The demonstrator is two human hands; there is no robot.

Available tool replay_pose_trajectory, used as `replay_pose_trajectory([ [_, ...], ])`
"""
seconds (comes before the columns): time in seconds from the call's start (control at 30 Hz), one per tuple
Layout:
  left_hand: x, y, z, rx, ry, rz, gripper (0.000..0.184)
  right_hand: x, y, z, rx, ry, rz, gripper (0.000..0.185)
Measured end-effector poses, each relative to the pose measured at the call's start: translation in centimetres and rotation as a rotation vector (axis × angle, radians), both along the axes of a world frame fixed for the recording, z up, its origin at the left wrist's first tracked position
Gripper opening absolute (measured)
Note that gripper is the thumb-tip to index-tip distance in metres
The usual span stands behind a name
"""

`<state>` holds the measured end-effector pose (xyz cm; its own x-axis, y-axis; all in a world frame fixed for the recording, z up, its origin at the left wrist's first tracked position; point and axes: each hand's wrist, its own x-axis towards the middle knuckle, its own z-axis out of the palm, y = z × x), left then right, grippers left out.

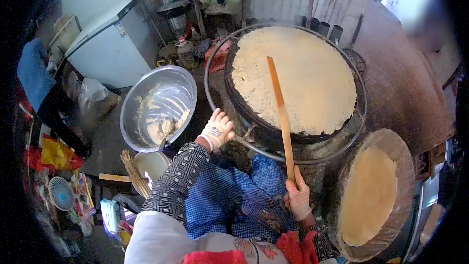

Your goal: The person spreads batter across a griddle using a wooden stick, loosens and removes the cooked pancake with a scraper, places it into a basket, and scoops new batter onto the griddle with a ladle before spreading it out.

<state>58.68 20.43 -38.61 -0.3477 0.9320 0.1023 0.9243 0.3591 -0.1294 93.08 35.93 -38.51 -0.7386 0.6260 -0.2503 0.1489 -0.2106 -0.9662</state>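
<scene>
My right hand (299, 198) is closed around the lower end of a long flat wooden spatula (281, 105). Its blade reaches up over a wide round griddle (233, 88), where a thin pale flatbread (312, 78) covers nearly the whole surface. Bare metal or batter under the blade is hard to make out. My left hand (218, 129), in a light glove with bare fingertips, has its fingers extended and holds nothing. It is beside the metal ring (208, 85) around the griddle; whether it touches the ring I cannot tell.
At left, a metal basin (128, 117) contains batter smears and a ladle (166, 126). A pot (155, 162) with a straw brush (133, 171) stands below it. A plastic-lined basket (403, 186) at right holds pale round sheets (369, 195). Another person (36, 68) is at far left.
</scene>
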Motion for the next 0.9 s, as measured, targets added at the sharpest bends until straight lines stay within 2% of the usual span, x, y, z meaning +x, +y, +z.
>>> replay_pose_trajectory([
  [0.03,1.1,0.6,0.9,-0.094,-0.032,-0.007,0.038,-0.4,0.3,-0.4,0.078,-0.035,0.037,0.056],
  [0.07,1.5,0.9,-1.7,0.025,0.051,-0.019,0.038,-0.5,0.5,-0.5,0.027,-0.037,0.070,0.057],
  [0.1,3.1,1.5,-1.2,0.007,0.048,0.005,0.040,-2.0,0.7,1.2,-0.025,-0.034,0.107,0.057],
  [0.23,11.0,4.8,-0.7,-0.030,-0.149,0.135,0.042,-4.0,-0.9,5.3,-0.196,-0.024,0.122,0.057],
  [0.3,14.4,5.6,-1.6,0.252,-0.200,-0.001,0.044,-2.7,-0.7,2.9,-0.096,0.123,0.012,0.055],
  [0.37,17.5,5.6,-0.7,0.454,-0.440,-0.229,0.047,1.1,-0.2,4.5,-0.111,0.029,-0.011,0.055],
  [0.4,19.1,5.4,0.4,0.500,-0.572,-0.348,0.050,3.3,-0.3,5.8,-0.159,-0.035,-0.048,0.057],
  [0.43,20.4,5.3,2.3,0.480,-0.585,-0.414,0.055,5.3,-0.1,4.7,-0.107,-0.032,-0.092,0.060],
  [0.5,21.7,6.0,3.5,0.569,-0.520,-0.528,0.061,9.9,-0.6,2.3,0.107,-0.065,-0.089,0.057],
  [0.6,22.5,9.5,5.2,0.427,-0.321,-0.602,0.068,16.6,-2.3,0.3,0.065,-0.115,-0.137,0.062],
  [0.67,23.0,12.7,6.6,0.358,-0.235,-0.673,0.076,19.4,-3.4,0.4,-0.119,-0.084,-0.230,0.062],
  [0.73,23.4,15.8,7.8,0.293,-0.222,-0.755,0.086,21.0,-5.5,0.1,-0.083,-0.021,-0.297,0.061],
  [0.83,24.2,20.4,7.8,0.294,-0.215,-0.866,0.092,21.5,-6.4,-0.2,0.035,-0.157,-0.374,0.061],
  [0.9,24.2,23.5,7.4,0.236,-0.158,-0.887,0.101,20.1,-6.9,0.7,-0.112,-0.070,-0.483,0.061],
])
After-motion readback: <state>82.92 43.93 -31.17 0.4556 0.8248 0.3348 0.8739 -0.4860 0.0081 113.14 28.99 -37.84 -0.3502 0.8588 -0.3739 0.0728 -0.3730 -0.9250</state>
